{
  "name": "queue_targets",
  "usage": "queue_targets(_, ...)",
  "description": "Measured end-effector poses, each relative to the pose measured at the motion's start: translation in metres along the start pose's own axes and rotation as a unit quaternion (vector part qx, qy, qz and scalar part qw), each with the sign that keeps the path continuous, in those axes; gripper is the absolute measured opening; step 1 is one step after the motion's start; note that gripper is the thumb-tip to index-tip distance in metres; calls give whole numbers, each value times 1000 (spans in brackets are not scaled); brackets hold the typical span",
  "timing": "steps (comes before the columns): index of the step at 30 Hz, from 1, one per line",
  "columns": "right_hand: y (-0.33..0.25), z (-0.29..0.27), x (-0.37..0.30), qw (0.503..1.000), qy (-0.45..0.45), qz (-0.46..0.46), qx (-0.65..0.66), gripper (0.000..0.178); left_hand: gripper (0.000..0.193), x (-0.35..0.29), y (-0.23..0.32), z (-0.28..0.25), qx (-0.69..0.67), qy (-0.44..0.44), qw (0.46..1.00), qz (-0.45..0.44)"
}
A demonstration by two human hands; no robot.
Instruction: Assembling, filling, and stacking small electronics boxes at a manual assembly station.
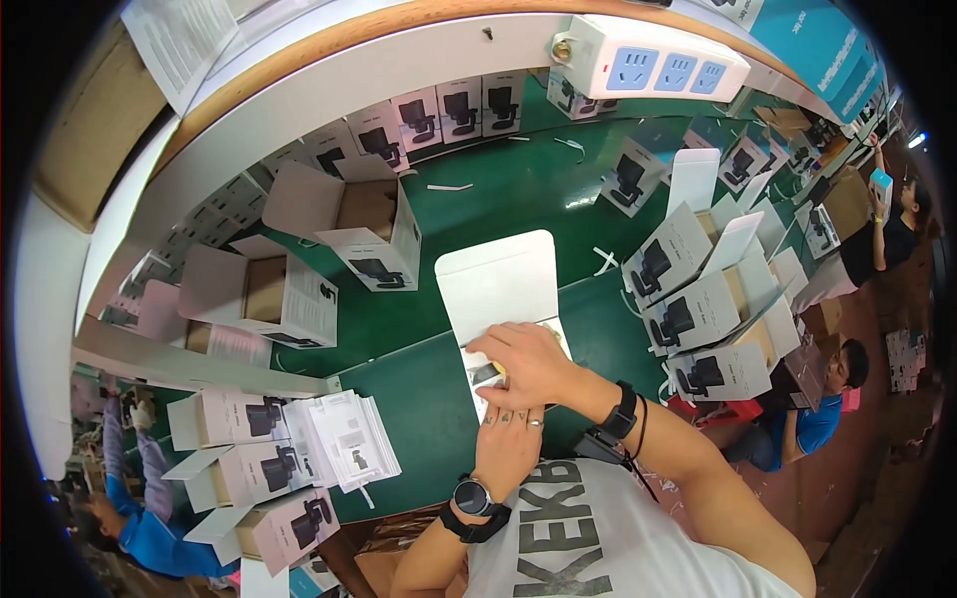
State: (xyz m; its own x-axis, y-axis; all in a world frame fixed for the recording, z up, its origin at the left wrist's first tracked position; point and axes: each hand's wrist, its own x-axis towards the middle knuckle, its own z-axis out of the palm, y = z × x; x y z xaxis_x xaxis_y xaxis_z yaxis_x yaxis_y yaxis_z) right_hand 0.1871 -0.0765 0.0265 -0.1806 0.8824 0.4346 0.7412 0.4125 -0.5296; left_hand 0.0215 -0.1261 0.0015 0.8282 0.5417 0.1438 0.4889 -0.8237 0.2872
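White box [501, 299] points lengthwise away, flap-first; left hand [508, 439] and right hand [533, 366], grip unclear.

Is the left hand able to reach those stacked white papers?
Probably yes: only green tabletop seems to lie between the left hand and the papers, though that hand is at the white box.

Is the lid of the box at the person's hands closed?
No, its white flap extends open beyond the right hand.
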Motion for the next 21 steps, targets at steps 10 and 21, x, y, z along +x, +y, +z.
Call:
queue_targets(10, 17, -99, -39, 941, 46, 311, -124, 30, 55, 11, -7, -14, 12, 60, 998, 3)
queue_targets(21, 28, -105, 2, 742, 106, 372, 547, 49, 64, 21, -31, -30, -80, 25, 994, 72)
